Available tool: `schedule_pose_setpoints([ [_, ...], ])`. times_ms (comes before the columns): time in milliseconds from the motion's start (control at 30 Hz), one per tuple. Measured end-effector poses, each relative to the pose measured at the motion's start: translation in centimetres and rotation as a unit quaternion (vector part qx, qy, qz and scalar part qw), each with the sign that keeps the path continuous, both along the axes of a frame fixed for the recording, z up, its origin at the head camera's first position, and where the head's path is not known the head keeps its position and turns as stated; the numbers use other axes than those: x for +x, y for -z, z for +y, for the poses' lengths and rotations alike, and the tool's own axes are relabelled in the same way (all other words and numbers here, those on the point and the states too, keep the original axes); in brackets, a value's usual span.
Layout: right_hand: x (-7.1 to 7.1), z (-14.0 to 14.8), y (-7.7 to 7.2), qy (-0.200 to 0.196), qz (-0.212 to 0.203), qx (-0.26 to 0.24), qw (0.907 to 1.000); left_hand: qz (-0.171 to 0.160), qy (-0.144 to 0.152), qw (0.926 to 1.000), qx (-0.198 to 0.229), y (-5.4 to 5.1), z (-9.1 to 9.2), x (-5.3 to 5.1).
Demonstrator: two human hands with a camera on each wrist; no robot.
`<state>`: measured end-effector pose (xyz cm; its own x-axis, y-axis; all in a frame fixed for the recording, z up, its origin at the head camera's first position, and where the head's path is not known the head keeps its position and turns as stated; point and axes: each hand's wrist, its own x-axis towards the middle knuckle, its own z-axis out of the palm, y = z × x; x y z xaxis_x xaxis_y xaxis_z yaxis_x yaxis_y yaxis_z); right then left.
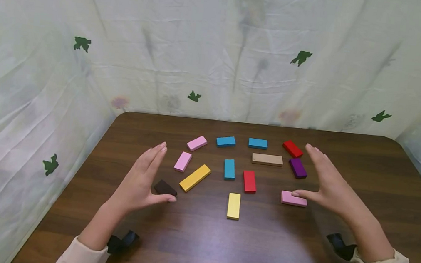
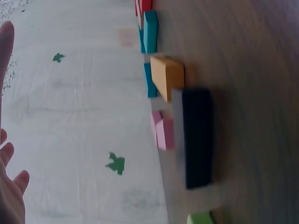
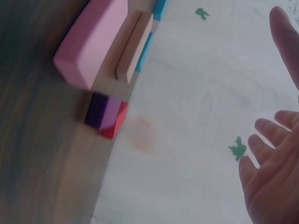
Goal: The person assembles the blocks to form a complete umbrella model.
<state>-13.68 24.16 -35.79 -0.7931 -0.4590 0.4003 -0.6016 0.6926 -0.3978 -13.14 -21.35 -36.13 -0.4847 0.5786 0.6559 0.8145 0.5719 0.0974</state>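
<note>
My left hand (image 1: 136, 181) hovers over the left part of the table, fingers straight, thumb spread, holding nothing. Nearest to it lies a black block (image 1: 165, 187), seen large in the left wrist view. A green block (image 2: 201, 218) shows there too; in the head view it is hidden. My right hand (image 1: 335, 186) is held likewise at the right, above a pink block (image 1: 293, 198), its thumb overlapping that block in the head view; contact cannot be told. Close by lie a purple block (image 1: 298, 168) and a red block (image 1: 292, 148).
Between the hands lie a yellow-orange block (image 1: 195, 178), a light yellow block (image 1: 233, 206), a red block (image 1: 249, 181), a tan block (image 1: 267, 159), several blue blocks (image 1: 229, 169) and two pink blocks (image 1: 183, 161). Behind the brown table (image 1: 200, 247) hangs a pale curtain (image 1: 210, 44).
</note>
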Motion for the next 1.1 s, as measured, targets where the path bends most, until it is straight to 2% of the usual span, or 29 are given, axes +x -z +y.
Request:
schedule_pose_setpoints([
  [200,0.1,-1.4,0.3,0.004,-0.067,-0.020,0.9975,-0.096,-0.022,0.9952,0.000,0.6,1.1,1.0],
  [267,0.1,-1.8,0.4,0.000,-0.079,-0.028,0.9965,-0.129,-0.026,0.9913,0.002,0.9,1.5,1.2],
  [400,0.0,-2.6,0.6,-0.003,-0.098,-0.037,0.9945,-0.172,-0.020,0.9847,0.017,1.4,2.4,1.6],
  [533,-0.1,-3.4,1.0,-0.015,-0.107,-0.046,0.9931,-0.191,-0.012,0.9809,0.031,1.9,3.2,1.7],
  [800,-0.2,-4.9,1.8,-0.033,-0.156,-0.072,0.9845,-0.220,0.000,0.9746,0.040,2.8,4.6,1.9],
  [1100,-0.8,-6.1,3.1,-0.049,-0.130,-0.054,0.9888,-0.248,0.021,0.9673,0.046,4.1,6.3,2.0],
])
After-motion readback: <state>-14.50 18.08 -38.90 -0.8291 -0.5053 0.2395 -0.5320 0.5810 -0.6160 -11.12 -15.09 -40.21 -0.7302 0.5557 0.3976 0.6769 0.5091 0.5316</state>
